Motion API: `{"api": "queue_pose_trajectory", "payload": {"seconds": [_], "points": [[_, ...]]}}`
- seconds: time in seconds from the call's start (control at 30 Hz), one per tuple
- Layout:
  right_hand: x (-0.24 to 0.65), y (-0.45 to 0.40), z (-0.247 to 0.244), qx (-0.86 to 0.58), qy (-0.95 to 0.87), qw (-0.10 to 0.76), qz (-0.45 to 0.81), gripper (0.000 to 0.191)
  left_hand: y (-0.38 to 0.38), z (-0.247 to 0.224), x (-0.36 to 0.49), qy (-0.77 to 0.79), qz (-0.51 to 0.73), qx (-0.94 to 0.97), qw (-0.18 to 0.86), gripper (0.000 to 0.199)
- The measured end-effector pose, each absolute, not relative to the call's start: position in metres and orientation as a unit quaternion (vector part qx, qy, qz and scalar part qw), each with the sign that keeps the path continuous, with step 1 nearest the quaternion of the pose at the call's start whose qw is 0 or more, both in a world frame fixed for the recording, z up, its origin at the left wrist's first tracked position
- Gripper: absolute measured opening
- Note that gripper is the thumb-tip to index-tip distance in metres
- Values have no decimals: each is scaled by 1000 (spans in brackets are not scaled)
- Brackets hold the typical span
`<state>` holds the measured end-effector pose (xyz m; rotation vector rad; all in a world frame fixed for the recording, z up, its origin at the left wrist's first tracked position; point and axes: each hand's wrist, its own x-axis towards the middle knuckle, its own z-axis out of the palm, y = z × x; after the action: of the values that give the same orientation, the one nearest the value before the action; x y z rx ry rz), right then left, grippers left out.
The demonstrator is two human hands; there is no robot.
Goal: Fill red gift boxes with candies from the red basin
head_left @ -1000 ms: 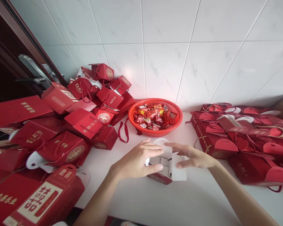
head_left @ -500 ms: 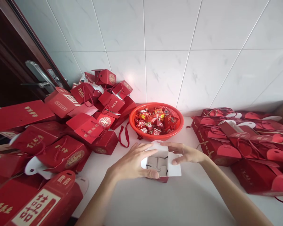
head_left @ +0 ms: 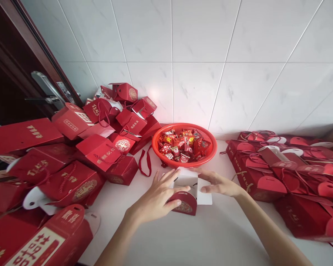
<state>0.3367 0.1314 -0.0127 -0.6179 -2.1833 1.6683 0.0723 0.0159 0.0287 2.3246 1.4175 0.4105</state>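
Observation:
A small red candy box (head_left: 185, 207) with a white inside and a gold round emblem stands on the white table between my hands, its top open. My left hand (head_left: 158, 194) holds the box at its left and front, thumb on the front panel and a finger over that panel's top edge. My right hand (head_left: 220, 184) grips the box at its back right, thumb against the white side flap (head_left: 207, 197) and fingers at the back panel. The fingertips behind the back panel are partly hidden. Behind the box is a red plastic basket (head_left: 212, 149) of wrapped candies (head_left: 180, 146).
A heap of red gift boxes (head_left: 97, 151) covers the left side, close to a dark door (head_left: 5, 55) with a metal handle. Rows of red boxes with cord handles (head_left: 262, 186) stand at the right. A red ribbon (head_left: 148, 164) lies beside the basket. White tiled wall (head_left: 194, 92) behind.
The red front panel with the emblem has come up and hides part of the white inside. My left fingers are now at its top edge. The right hand has barely moved.

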Motion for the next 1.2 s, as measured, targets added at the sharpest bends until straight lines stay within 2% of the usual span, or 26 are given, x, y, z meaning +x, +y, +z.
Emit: {"api": "queue_pose_trajectory", "payload": {"seconds": [0.17, 0.27, 0.4, 0.5, 0.6, 0.8, 1.0, 1.1, 1.2], "points": [[337, 128, -5, -215, -794, 159, 546, 71, 17, 38, 72, 494, 139, 830, 219, 63], [336, 117, 6, -260, -835, 168, 455, 66, 19, 44, 75, 495, 136, 831, 212, 57], [330, 92, 17, -291, -901, 193, 258, 56, 20, 47, 78, 485, 138, 839, 205, 52], [324, 72, 16, -284, -925, 221, 126, 42, 18, 43, 77, 471, 156, 846, 193, 44], [319, 58, 9, -262, -937, 217, 76, 34, 15, 35, 76, 457, 166, 854, 184, 41], [319, 50, 0, -270, -947, 158, 77, 55, 12, 26, 74, 429, 198, 868, 153, 38], [322, 53, -9, -260, -947, 178, 65, 66, 12, 28, 61, 439, 170, 846, 252, 45], [322, 55, -14, -255, -946, 190, 55, 68, 13, 24, 57, 456, 176, 818, 305, 58], [321, 56, -17, -253, -945, 204, 45, 69, 15, 17, 57, 482, 178, 803, 302, 75]]}}
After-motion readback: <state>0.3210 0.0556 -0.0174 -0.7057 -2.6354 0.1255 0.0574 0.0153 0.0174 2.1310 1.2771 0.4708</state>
